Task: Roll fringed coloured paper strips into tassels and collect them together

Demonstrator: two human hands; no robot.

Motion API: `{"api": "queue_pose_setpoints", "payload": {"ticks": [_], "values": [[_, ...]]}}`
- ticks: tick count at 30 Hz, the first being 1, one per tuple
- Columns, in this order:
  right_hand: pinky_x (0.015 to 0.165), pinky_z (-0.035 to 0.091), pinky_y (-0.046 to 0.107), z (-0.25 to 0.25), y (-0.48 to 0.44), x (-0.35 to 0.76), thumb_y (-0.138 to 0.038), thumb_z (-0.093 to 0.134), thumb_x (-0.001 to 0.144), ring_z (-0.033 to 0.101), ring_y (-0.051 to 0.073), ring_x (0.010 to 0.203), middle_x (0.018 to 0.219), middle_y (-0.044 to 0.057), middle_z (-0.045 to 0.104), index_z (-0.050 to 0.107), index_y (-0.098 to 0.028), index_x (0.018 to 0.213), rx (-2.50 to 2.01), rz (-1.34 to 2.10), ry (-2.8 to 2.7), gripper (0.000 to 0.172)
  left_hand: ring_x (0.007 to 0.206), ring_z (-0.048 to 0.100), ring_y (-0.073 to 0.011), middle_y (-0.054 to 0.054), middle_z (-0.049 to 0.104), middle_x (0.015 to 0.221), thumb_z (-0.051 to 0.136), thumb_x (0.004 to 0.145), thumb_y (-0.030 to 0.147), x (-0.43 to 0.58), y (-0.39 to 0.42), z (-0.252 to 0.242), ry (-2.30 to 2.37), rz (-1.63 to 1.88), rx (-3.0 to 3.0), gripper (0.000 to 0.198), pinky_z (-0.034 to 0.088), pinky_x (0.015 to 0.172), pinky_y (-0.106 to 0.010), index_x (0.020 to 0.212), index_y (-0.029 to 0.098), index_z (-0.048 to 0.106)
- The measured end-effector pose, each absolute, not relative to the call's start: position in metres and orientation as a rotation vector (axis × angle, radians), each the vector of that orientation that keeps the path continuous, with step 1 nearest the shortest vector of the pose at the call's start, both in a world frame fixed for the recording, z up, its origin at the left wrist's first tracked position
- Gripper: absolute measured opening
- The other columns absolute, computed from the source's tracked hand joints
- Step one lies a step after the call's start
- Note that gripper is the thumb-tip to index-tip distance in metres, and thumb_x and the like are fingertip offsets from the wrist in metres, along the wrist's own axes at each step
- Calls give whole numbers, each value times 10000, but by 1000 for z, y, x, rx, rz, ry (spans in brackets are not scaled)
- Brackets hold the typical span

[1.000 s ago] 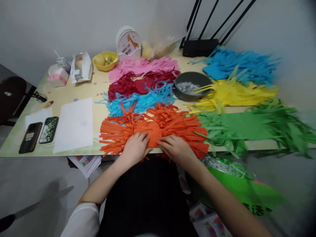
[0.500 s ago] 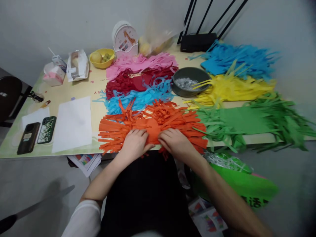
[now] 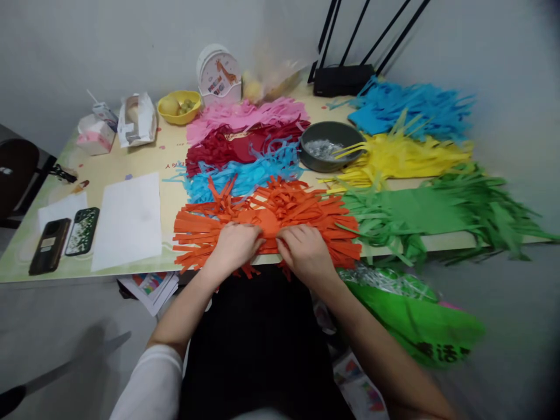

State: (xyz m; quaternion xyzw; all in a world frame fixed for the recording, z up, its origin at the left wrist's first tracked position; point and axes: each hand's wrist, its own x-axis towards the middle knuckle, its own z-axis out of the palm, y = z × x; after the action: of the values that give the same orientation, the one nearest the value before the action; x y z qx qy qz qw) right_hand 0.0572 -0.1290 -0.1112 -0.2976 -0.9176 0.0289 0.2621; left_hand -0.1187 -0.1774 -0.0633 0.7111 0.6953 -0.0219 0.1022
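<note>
We see by dim, greyish light — from where, we cannot tell. A soft shadow (image 3: 94,338) darkens the floor (image 3: 39,326), and the right-hand corners fade toward black. The green fringe (image 3: 485,204) and black lettering (image 3: 443,352) smear — the orange fringe (image 3: 315,205) looks crisper.

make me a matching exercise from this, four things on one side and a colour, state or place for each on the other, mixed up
Column one
1. orange fringe
2. router
3. fruit bowl
4. dark bowl

Column two
a. yellow, near the back of the table
b. holding clear, shiny bits
c. touched by the left hand and the right hand
d. black, with antennas sticking up

Pairs: 1-c, 2-d, 3-a, 4-b
</note>
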Motion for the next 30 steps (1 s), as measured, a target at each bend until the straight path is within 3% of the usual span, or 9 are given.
{"api": "queue_pose_setpoints", "payload": {"ticks": [3,6,9,15,21,26,30], "values": [[911,466,399,-108,-145,50,-172,495,980,625,258,989,1053,128,736,691,-142,1020,-742,160,-2406,203,867,733,-263,-107,762,915,501,947,174,-117,-174,-65,2143,-73,2036,220,520,781,-340,939,163,720],[1022,489,394,-112,-160,42,-110,428,960,630,248,1132,1188,162,709,660,-95,1172,-597,294,-2409,315,826,733,-262,-111,759,882,491,942,168,-118,-171,-66,2239,-47,1974,216,526,739,-338,943,162,707],[1070,495,420,-123,-165,33,-66,370,922,609,255,1216,1264,176,681,624,-72,1259,-662,368,-2466,421,890,721,-241,-102,758,976,506,943,196,-122,-171,-68,2318,31,1940,190,527,797,-333,1008,183,684],[1058,484,501,-138,-162,16,-68,472,871,592,360,1212,1269,276,652,622,35,1261,-809,335,-2627,430,1079,633,-266,-101,719,1142,537,914,180,-115,-177,-72,2358,503,2034,166,488,943,-403,1014,180,669],[1018,480,496,-129,-153,-6,-30,480,854,639,341,1069,1061,201,737,719,-83,1113,-795,352,-2711,356,1072,576,-288,-80,713,1148,567,904,187,-105,-177,-53,2391,702,2180,101,433,948,-457,939,206,661],[1023,457,529,-126,-143,-30,-59,459,886,604,356,1135,1139,202,711,682,-119,1188,-832,477,-2636,381,1046,572,-290,-77,710,1098,599,870,187,-106,-176,-36,2452,764,2056,77,439,919,-446,931,205,642],[1004,459,577,-126,-139,-34,-101,519,862,584,387,1181,1220,222,674,685,-113,1172,-856,666,-2522,352,1004,606,-250,-60,713,1029,574,831,128,-120,-170,-27,2384,1070,1943,111,471,909,-398,885,200,639]]}}
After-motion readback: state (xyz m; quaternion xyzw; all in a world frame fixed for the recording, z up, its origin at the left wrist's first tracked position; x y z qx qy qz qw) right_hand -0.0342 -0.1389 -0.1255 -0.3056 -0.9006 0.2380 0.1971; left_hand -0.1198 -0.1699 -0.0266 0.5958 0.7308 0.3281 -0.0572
